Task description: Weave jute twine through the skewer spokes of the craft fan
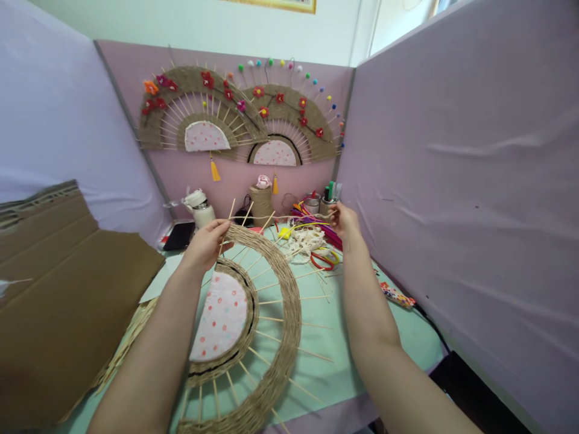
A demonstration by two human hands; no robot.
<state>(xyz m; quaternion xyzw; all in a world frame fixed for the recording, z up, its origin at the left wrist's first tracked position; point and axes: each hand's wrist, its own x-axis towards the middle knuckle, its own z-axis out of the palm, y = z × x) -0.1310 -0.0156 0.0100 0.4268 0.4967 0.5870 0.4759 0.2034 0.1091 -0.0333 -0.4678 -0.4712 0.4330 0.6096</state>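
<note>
On the table, one woven fan [253,313]: left hand [205,244] pinches its rim, right hand [346,222] pinches one twine strand [289,217].

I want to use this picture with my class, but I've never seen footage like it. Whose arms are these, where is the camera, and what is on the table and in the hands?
The one picture comes from a camera worn on a person's head, looking down at their own bare arms. The left hand pinches the top edge of a half-woven jute fan with wooden sticks, lying on the green table. The right hand pulls a strand of twine taut from that edge. Behind lie a twine spool, red scissors and coloured craft bits. Cardboard lies at the left. Two finished fans hang on the pink wall.
</note>
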